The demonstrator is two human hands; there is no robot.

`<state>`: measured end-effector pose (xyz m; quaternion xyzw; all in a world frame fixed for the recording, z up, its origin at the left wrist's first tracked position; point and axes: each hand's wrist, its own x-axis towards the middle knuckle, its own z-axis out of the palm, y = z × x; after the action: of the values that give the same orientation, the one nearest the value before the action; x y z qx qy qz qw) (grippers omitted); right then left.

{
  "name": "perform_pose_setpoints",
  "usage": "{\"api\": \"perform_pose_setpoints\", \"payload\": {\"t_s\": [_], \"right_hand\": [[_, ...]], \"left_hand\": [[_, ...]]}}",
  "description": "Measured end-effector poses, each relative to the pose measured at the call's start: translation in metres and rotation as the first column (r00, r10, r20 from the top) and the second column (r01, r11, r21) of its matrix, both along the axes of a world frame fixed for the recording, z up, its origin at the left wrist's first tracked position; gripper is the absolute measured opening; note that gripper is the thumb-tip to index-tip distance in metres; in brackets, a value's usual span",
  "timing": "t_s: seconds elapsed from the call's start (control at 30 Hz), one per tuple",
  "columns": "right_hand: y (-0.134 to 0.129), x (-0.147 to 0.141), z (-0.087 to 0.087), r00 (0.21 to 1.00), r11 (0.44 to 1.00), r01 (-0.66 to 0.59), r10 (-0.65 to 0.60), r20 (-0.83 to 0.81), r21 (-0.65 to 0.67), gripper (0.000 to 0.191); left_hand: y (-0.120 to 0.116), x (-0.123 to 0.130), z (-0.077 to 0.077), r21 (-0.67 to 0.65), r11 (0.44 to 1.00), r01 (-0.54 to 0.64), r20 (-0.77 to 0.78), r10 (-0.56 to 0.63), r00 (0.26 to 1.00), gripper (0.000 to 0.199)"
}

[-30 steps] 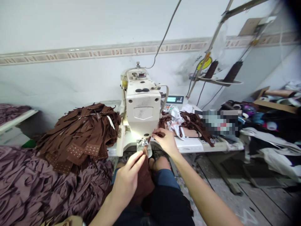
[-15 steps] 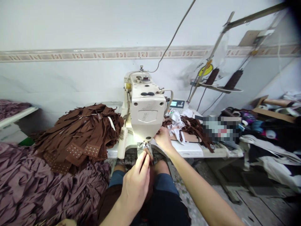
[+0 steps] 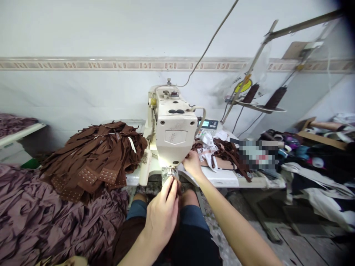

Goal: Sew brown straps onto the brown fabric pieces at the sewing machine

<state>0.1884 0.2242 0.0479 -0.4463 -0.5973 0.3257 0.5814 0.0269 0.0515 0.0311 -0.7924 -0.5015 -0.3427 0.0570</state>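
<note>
In the head view, a white sewing machine [image 3: 175,138] stands straight in front of me, its lamp lighting the needle area. My left hand [image 3: 162,212] is closed, thumb and fingers pinching a piece of brown fabric [image 3: 178,183] just in front of the presser foot [image 3: 171,171]. Most of that fabric is hidden by the hand. My right hand [image 3: 192,163] is at the right side of the machine head, fingers curled in behind it. What those fingers hold, if anything, is out of sight.
Left of the machine lies a heap of brown pieces [image 3: 97,155], some with hook-and-eye rows. Mauve fabric [image 3: 55,218] is piled below. White and brown straps [image 3: 212,147] lie to the right, near a control panel [image 3: 208,123]. Thread cones [image 3: 274,99] sit on a stand.
The view has shifted slightly, so the machine sits a little further right. Both hands keep nearly the same places, and less brown fabric shows past my left fingertips.
</note>
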Motion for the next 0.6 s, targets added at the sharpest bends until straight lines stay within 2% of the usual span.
{"api": "perform_pose_setpoints", "payload": {"t_s": [0.07, 0.13, 0.23, 0.3, 0.37, 0.47, 0.53, 0.6], "right_hand": [[-0.004, 0.005, -0.012, 0.999, 0.998, 0.031, -0.032, -0.036, -0.046, 0.028], [-0.014, 0.013, -0.025, 0.996, 0.993, 0.064, -0.070, -0.063, -0.096, 0.040], [-0.043, 0.026, -0.047, 0.993, 0.979, 0.069, -0.087, -0.085, -0.192, 0.054], [-0.070, 0.031, -0.061, 0.991, 0.948, -0.049, 0.007, -0.132, -0.314, 0.061], [-0.097, 0.031, -0.071, 0.961, 0.873, -0.247, 0.163, -0.225, -0.421, 0.067], [-0.130, 0.026, -0.067, 0.878, 0.743, -0.477, 0.378, -0.293, -0.470, 0.060], [-0.142, 0.024, -0.052, 0.825, 0.669, -0.562, 0.495, -0.273, -0.487, 0.052], [-0.145, 0.028, -0.033, 0.801, 0.636, -0.591, 0.536, -0.267, -0.496, 0.046]], "left_hand": [[-0.004, -0.003, 0.000, -0.026, 0.999, 0.037, 0.030, -0.036, 0.999, 0.057], [-0.011, -0.013, -0.003, -0.056, 0.995, 0.079, 0.134, -0.071, 0.988, 0.055], [-0.019, -0.040, -0.015, -0.068, 0.997, 0.044, 0.344, -0.018, 0.939, 0.044], [-0.023, -0.060, -0.027, -0.144, 0.986, 0.078, 0.401, -0.014, 0.916, 0.030], [-0.026, -0.077, -0.037, -0.295, 0.939, 0.175, 0.412, -0.040, 0.910, 0.024], [-0.028, -0.091, -0.047, -0.484, 0.831, 0.273, 0.419, -0.054, 0.906, 0.036], [-0.029, -0.096, -0.052, -0.549, 0.770, 0.326, 0.456, -0.051, 0.889, 0.042], [-0.029, -0.102, -0.057, -0.601, 0.702, 0.381, 0.516, -0.023, 0.857, 0.043]]}}
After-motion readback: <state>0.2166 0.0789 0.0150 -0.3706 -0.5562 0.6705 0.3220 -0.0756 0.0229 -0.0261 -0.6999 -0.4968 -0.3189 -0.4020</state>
